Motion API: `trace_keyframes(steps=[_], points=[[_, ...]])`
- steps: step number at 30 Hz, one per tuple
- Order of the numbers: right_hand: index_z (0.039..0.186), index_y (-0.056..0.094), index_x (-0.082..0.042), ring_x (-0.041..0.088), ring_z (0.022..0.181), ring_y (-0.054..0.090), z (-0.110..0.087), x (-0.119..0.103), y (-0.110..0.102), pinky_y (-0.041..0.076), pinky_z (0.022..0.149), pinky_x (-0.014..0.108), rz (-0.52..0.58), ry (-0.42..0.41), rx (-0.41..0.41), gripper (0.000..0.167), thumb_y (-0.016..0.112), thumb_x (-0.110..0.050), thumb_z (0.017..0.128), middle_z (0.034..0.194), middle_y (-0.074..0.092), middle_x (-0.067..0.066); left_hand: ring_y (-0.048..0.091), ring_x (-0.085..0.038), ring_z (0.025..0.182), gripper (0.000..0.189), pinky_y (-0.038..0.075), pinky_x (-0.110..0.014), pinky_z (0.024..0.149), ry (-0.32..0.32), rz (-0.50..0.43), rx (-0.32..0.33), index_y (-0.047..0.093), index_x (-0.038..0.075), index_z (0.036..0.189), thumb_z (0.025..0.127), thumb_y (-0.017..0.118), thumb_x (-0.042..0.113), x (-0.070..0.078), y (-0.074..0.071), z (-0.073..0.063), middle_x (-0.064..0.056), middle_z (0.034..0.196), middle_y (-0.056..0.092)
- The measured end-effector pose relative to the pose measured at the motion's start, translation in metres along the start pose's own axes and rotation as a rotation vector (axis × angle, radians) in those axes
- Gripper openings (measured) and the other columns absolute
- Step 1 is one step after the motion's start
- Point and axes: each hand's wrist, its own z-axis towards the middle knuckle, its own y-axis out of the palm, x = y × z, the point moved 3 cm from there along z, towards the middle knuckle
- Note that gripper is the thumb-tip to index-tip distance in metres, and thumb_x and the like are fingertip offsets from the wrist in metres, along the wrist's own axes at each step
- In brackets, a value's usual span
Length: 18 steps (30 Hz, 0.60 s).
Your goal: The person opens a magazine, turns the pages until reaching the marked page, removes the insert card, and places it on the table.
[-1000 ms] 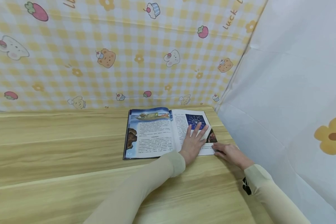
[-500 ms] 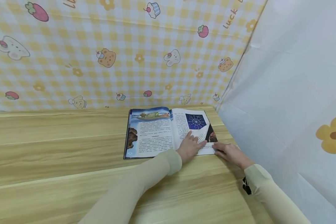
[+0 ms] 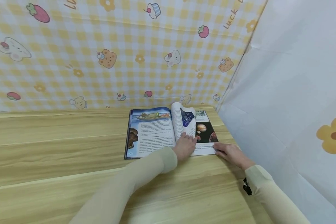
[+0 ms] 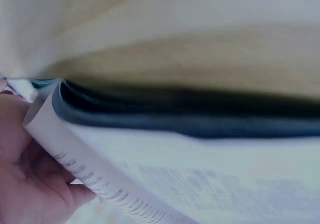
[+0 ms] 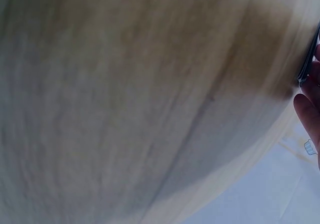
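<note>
An open book lies on the wooden table, printed with text and pictures. My left hand holds a page by its lower part, and the page bows up and over toward the spine. In the left wrist view, the curled fingers of the left hand are around the rolled page. Under it a page with planets on black shows. My right hand grips the book's lower right corner. Only part of the right hand enters the right wrist view, beside the book's dark edge.
The wooden table runs far to the left and ends close to the right of the book. A yellow checked cloth hangs behind it, and a white sheet hangs at the right. A small black object is by the right sleeve.
The left hand lay flat on the right page, then drew its fingers in and moved left. The page has lifted and curled leftward, uncovering the planets. The right hand has stayed put.
</note>
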Motion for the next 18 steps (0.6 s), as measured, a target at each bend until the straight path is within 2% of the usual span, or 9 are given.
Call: trace_keyframes(steps=[2,5,10,18], points=[[0.116,0.065,0.001,0.038,0.107,0.060,0.000,0.000,-0.001,0.049,0.089,0.048,0.003,0.004,-0.001,0.032,0.066,-0.012,0.087,0.119,0.063,0.019,0.057,-0.021,0.110,0.039,0.036,-0.037,0.104,-0.006,-0.006,-0.017,0.050,0.012,0.133,0.098,0.044,0.030,-0.008,-0.004,-0.008,-0.004,0.118,0.062],[0.117,0.064,0.001,0.039,0.108,0.060,-0.001,0.000,-0.002,0.048,0.090,0.048,0.007,0.003,-0.003,0.032,0.065,-0.012,0.087,0.120,0.062,0.020,0.054,-0.025,0.117,0.046,0.035,-0.039,0.105,-0.019,0.001,-0.060,0.050,0.011,0.135,0.099,0.041,0.039,-0.019,-0.006,-0.020,-0.009,0.124,0.060],[0.114,0.066,0.001,0.039,0.105,0.061,-0.002,0.000,-0.003,0.049,0.087,0.048,-0.003,-0.024,0.026,0.031,0.067,-0.011,0.085,0.117,0.064,0.020,0.046,-0.027,0.125,0.055,0.033,-0.040,0.106,-0.098,-0.031,-0.108,0.048,0.010,0.137,0.098,0.038,0.047,-0.036,-0.001,-0.040,-0.016,0.134,0.052],[0.113,0.066,0.001,0.038,0.105,0.061,-0.001,0.000,-0.001,0.050,0.086,0.047,0.005,-0.024,0.016,0.029,0.066,-0.009,0.086,0.116,0.065,0.019,0.038,-0.032,0.133,0.065,0.032,-0.042,0.109,-0.176,-0.117,-0.121,0.042,0.007,0.141,0.095,0.043,0.052,-0.048,0.005,-0.070,-0.019,0.143,0.041]])
